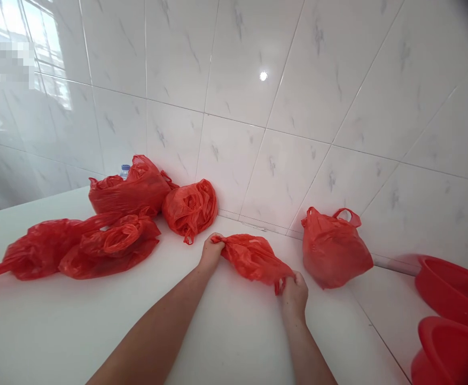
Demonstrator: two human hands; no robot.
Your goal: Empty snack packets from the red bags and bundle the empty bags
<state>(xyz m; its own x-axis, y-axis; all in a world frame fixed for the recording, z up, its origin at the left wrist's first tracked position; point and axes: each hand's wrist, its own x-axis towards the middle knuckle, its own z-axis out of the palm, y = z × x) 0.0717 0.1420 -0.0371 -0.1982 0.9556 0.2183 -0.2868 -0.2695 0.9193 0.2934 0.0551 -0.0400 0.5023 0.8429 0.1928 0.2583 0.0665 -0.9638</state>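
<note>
A tiled utility or kitchen-like room, though the exact kind is unclear: marble-patterned wall tiles (238, 64) (glossy enough to mirror a window) rise behind a plain white surface (234, 331), with red plastic basins (454, 291) at the right.

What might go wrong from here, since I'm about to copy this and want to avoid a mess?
The thin red bag is stretched between the left hand and the right hand, so a hard pull could tear it where it is pinched.

The bag with upright handles stands close beyond the right hand; a wide swing might knock it over.

On the left, the long red bags lie loosely against one another, so lifting one could drag others.
</note>
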